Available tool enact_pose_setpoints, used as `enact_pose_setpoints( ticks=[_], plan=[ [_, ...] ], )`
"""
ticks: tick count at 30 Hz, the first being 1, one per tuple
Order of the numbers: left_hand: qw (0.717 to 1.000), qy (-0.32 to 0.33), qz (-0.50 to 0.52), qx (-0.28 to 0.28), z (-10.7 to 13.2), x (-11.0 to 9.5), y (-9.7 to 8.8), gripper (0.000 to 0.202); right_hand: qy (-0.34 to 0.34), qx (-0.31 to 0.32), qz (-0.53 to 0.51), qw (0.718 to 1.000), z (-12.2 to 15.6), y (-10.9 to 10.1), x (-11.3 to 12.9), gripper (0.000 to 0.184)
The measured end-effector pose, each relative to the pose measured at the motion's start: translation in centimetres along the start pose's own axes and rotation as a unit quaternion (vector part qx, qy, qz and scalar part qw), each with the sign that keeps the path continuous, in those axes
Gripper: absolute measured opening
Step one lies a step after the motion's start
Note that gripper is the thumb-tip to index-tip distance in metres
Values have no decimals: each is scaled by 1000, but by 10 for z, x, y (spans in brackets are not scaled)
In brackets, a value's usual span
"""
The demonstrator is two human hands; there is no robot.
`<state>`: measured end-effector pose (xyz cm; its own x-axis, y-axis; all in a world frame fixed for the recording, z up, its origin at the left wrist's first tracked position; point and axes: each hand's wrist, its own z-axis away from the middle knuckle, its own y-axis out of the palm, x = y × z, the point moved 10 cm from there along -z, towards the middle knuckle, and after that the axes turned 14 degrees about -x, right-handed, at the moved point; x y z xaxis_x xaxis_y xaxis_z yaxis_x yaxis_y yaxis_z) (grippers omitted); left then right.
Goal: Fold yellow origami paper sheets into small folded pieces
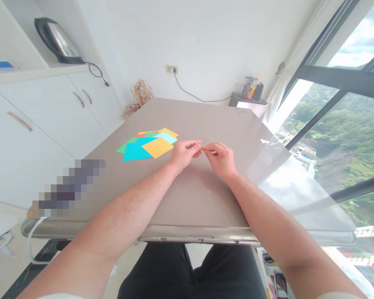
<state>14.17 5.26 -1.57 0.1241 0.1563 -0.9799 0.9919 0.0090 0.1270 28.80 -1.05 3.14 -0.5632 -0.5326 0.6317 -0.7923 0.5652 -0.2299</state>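
Seated at a smooth, glossy beige table (pixel 205 199), a person pinches a scrap of orange paper (pixel 202 146) between the fingertips of the left hand (pixel 183 154) and the right hand (pixel 222 158), just above the table's middle. The scrap looks already worked down to a small, tight sliver. At 10 o'clock from the hands, a fan of coloured paper squares (pixel 148 144) in teal, green, yellow and orange lies flat, matte and unfolded.
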Motion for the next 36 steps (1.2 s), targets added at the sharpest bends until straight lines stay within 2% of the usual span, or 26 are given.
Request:
enact_pose_setpoints(
  ticks=[8,14,18,23,26,29,33,36],
  plan=[
    [1000,13,-25,10,3,-3,0,49,44,53,-11,998,3,8,-6,17],
    [998,21,-47,25,6,-4,3,44,46,31,11,998,1,6,-14,25],
    [997,30,-62,27,6,-2,4,40,58,22,31,998,1,6,-14,22],
    [989,81,-118,40,5,-1,7,36,65,37,47,996,2,6,-11,12],
    [987,91,-126,45,6,0,9,35,62,41,66,995,2,4,-13,11],
    [986,91,-128,49,10,-2,11,32,45,42,77,995,2,3,-12,15],
    [978,121,-159,59,17,-12,18,28,-15,26,163,986,1,1,-4,19],
    [971,140,-185,55,19,-19,18,28,-64,52,220,972,4,8,4,24]
  ],
)
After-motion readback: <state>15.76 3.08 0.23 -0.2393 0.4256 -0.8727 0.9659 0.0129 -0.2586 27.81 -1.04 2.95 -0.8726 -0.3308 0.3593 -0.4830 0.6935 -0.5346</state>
